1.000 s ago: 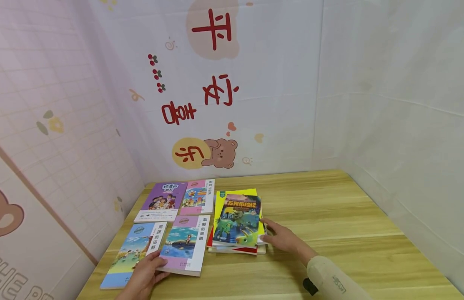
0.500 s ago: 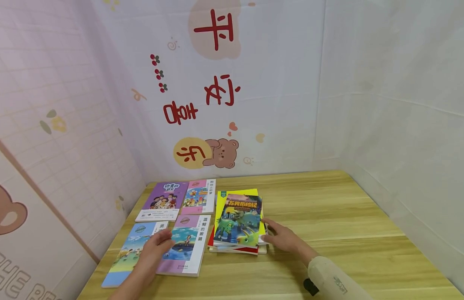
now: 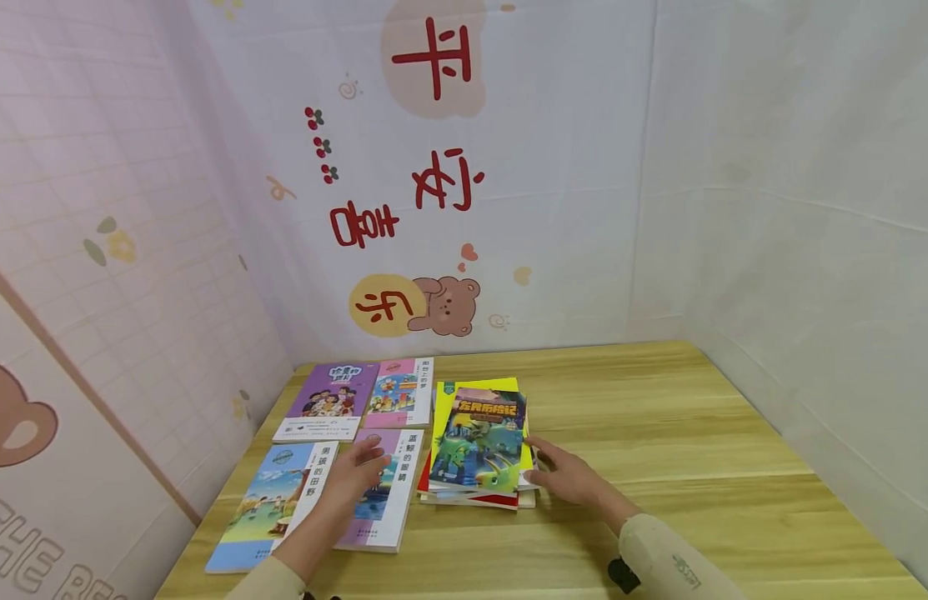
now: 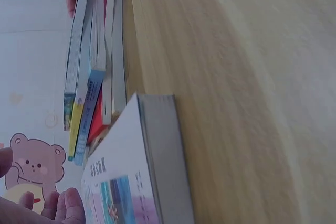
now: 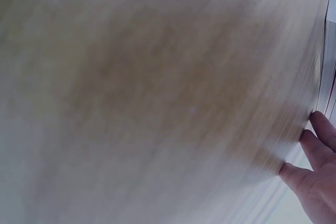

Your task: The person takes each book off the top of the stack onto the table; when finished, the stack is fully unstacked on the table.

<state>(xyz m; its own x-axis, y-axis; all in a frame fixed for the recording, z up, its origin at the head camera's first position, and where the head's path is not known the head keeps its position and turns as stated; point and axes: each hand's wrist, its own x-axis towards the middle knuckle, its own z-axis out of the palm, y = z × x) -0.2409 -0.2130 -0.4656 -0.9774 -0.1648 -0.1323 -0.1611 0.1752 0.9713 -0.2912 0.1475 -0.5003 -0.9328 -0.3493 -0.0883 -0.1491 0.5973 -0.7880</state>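
Observation:
My left hand (image 3: pixel 353 482) hovers over a pink-and-white book (image 3: pixel 396 492) with a sea picture, partly covering its cover. Its fingers are spread and hold nothing; in the left wrist view the fingertips (image 4: pixel 73 203) show beside that book. To the right of it lies a stack of several books, topped by a dinosaur book (image 3: pixel 482 437) over a yellow book (image 3: pixel 443 408). My right hand (image 3: pixel 572 477) rests at the stack's right side, its loosely extended fingers touching the edges. In the right wrist view the fingertips (image 5: pixel 317 119) are right at the page edges.
A blue book (image 3: pixel 264 508) lies at the front left of the wooden table (image 3: pixel 659 425). Behind it are a purple book (image 3: pixel 332 400) and another pink-and-white book (image 3: pixel 399 392). White printed cloth walls (image 3: pixel 554 167) enclose the table's back and sides.
My left hand has let go of the front pink-and-white book's lower left corner, then lifted and moved right over its cover. The right hand stays at the stack.

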